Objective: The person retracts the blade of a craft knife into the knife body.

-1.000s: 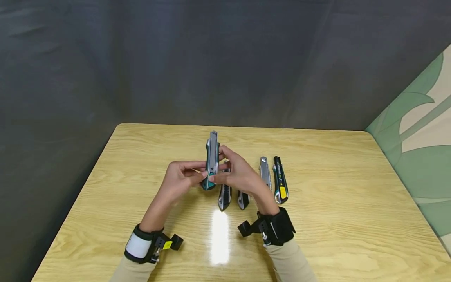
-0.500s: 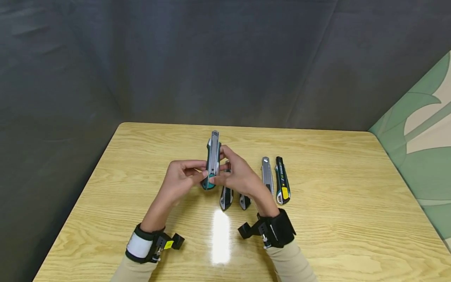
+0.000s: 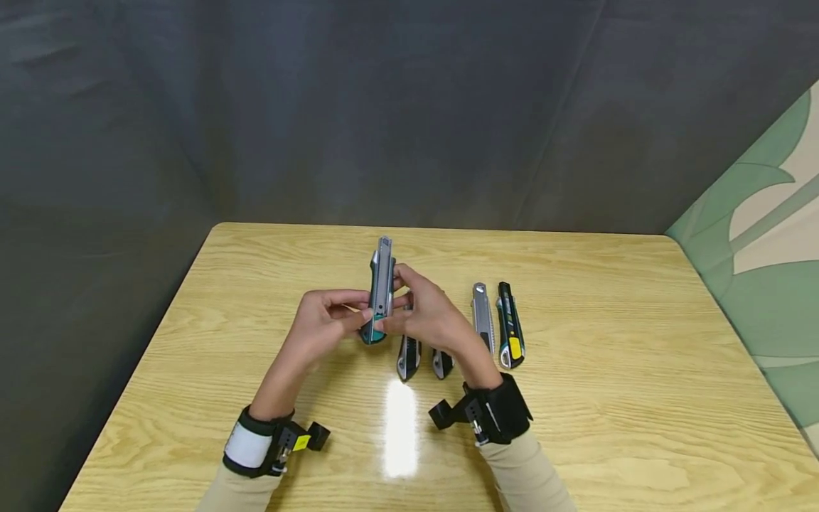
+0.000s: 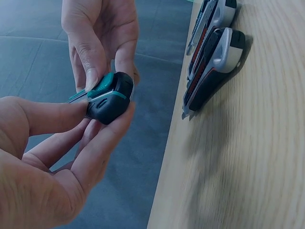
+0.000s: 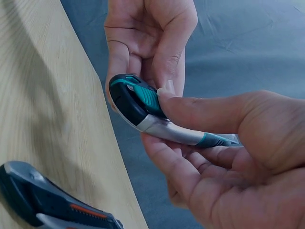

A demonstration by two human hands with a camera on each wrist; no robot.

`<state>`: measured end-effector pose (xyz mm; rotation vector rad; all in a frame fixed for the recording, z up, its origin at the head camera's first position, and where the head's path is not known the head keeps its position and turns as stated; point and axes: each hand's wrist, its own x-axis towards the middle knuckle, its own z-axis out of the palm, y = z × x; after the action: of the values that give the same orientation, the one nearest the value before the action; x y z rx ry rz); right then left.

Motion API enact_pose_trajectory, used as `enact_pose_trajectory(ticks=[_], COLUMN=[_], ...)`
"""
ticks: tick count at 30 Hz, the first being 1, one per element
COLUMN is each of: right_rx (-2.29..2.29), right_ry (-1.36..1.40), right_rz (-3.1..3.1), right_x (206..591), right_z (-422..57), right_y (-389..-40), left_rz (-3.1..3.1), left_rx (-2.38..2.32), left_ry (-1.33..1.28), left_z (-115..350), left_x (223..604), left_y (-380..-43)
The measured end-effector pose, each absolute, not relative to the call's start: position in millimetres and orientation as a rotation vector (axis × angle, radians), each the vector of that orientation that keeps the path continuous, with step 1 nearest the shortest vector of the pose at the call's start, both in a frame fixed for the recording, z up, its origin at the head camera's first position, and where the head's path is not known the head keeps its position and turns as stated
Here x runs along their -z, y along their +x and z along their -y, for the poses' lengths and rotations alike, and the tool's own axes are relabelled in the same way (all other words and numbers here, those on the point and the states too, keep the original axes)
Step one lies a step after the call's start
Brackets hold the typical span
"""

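Both hands hold one utility knife [image 3: 382, 281], silver with black and teal parts, raised over the table with its silver nose pointing away. My left hand [image 3: 326, 320] pinches the butt end between thumb and fingers from the left. From the other side, my right hand [image 3: 431, 313] grips the knife, its thumb on the teal part [image 5: 145, 97] near the butt. The black butt end [image 4: 112, 106] faces the left wrist camera. Below the right hand lie two black-and-silver utility knives [image 3: 408, 358] [image 3: 442, 363], partly hidden by it.
To the right of the right hand lie a silver utility knife [image 3: 483, 316] and a black one with a yellow part [image 3: 511, 327]. The wooden table [image 3: 640, 370] ends at a dark cloth backdrop [image 3: 409, 114]. A green leaf-patterned cloth [image 3: 768, 299] hangs at the right.
Both hands keep the same hold on the utility knife. The head view shifts slightly; the other knives stay where they lie.
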<state>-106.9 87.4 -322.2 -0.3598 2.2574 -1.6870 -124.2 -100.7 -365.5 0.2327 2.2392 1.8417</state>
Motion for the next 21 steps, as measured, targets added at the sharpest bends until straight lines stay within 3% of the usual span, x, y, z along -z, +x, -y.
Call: enact_pose_trajectory(ticks=[7,21], right_rx=[1.563,1.48], right_ry=[-0.311,-0.244], right_rz=[-2.391,-2.414], right_x=[355.1,360.8], right_z=[-86.3,-92.2], right_y=[-122.0,-125.0], left_rz=[-2.208,-2.21], left_rx=[-1.841,-1.753], left_ry=[0.191,0.159], left_z=[104.3,103.6], left_x=[371.2,382.4], left_y=[-123.2,-125.1])
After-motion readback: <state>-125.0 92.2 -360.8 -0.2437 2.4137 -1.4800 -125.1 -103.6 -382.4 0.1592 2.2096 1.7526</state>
